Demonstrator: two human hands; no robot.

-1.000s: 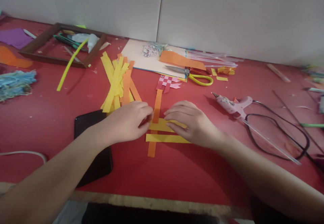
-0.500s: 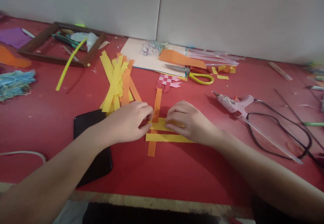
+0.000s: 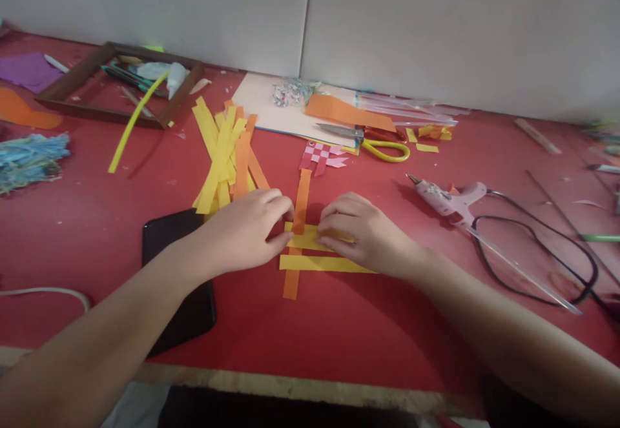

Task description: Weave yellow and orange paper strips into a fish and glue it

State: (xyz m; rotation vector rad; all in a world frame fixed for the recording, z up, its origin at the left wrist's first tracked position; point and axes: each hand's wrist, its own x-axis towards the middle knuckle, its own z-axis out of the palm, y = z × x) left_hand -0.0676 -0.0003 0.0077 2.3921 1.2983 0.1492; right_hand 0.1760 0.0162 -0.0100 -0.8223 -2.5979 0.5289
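Note:
An orange paper strip (image 3: 301, 199) lies lengthwise on the red table, crossed by yellow paper strips (image 3: 304, 241). Part of the orange strip passes over the upper yellow paper. Nearer me, another yellow strip (image 3: 324, 264) lies across the orange one. My left hand (image 3: 249, 228) has curled fingers, its thumb and fingertips at the left end of the upper yellow strip. On the right part of that strip, my right hand (image 3: 361, 231) closes its fingers, hiding what is under them. Loose yellow strips (image 3: 217, 157) and orange strips (image 3: 242, 166) lie piled beyond my left hand.
A black phone-like slab (image 3: 179, 318) lies under my left forearm. Scissors (image 3: 385, 149) and a woven paper fish (image 3: 320, 155) lie beyond my hands. A pink glue gun (image 3: 448, 202) with its cord is at right. A wooden frame (image 3: 101, 112) stands at back left.
My left fingertips have shifted slightly, so the left end of the upper yellow strip shows more. My right hand stays nearly still on the strip.

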